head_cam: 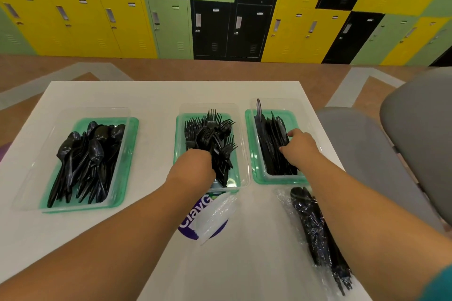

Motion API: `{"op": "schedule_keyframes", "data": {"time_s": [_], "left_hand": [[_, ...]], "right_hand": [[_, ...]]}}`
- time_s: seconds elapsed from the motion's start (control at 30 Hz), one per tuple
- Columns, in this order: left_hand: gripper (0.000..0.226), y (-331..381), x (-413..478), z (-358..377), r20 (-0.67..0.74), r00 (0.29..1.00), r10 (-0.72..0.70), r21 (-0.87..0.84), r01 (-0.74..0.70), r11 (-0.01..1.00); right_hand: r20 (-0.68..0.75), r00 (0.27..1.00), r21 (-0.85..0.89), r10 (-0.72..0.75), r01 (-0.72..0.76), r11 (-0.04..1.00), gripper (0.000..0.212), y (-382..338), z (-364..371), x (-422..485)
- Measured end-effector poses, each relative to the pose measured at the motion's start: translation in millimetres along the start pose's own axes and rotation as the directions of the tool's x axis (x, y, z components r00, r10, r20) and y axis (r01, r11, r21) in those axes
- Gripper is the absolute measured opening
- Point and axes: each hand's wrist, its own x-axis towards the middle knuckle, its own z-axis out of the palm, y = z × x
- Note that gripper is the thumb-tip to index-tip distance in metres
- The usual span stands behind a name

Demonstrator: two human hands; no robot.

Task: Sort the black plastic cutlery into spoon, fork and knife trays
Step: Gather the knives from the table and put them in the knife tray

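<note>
Head view: white table (151, 95), three clear trays on green lids in row. Left tray (123, 154) holds spoons (88, 161). Middle tray (241, 154) holds forks (211, 137); left hand (193, 166) curled round fork handles at near end. Right tray (252, 151) holds knives (270, 144); right hand (302, 148) rests on knives, fingers bent among them, grip unclear. Plastic-wrapped cutlery bundle (315, 230) on table near right forearm. Empty clear wrapper (215, 215) below middle tray. Lockers (220, 7) behind.

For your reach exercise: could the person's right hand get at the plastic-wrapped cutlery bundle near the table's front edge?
Probably yes. The wrapped bundle lies uncovered beside the right forearm, nothing on it, but the right hand is busy gripping knives.
</note>
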Motion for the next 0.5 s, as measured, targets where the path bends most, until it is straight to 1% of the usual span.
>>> {"op": "schedule_keyframes", "data": {"time_s": [0.07, 0.1, 0.17, 0.23, 0.3, 0.4, 0.5], "left_hand": [[0.015, -0.1, -2.8, -2.0, -0.069, 0.998, -0.003, -0.099, -0.004, 0.995], [0.015, -0.6, -4.4, -4.3, -0.106, 0.994, -0.031, -0.177, 0.012, 0.984], [0.012, -2.3, -5.4, -10.6, -0.160, 0.979, -0.124, -0.344, 0.063, 0.937], [0.012, -4.2, -3.1, -17.1, -0.182, 0.961, -0.208, -0.430, 0.112, 0.896], [0.014, -5.5, 0.0, -21.6, -0.183, 0.956, -0.229, -0.414, 0.136, 0.900], [0.011, -5.0, -0.8, -22.9, -0.171, 0.966, -0.192, -0.335, 0.127, 0.934], [0.010, -7.5, -8.7, -20.6, -0.194, 0.965, -0.177, -0.367, 0.096, 0.925]], "right_hand": [[-0.003, 1.000, -0.032, -0.016, 0.016, 0.999, 0.049, 2.1, 1.0, -1.8], [-0.005, 1.000, -0.044, -0.027, 0.026, 0.999, 0.050, 2.7, 1.5, -3.0], [-0.006, 0.999, -0.043, -0.049, 0.049, 0.998, 0.052, 3.6, 2.3, -5.3], [-0.008, 0.998, -0.033, -0.063, 0.063, 0.997, 0.051, 4.5, 1.1, -8.6], [-0.011, 0.998, -0.041, -0.070, 0.069, 0.997, 0.051, 5.4, -0.7, -12.5], [-0.040, 0.994, -0.069, -0.103, 0.100, 0.993, 0.051, 6.8, -4.2, -19.0], [-0.106, 0.983, 0.003, -0.152, 0.153, 0.988, 0.044, 9.0, -9.8, -26.6]]}}
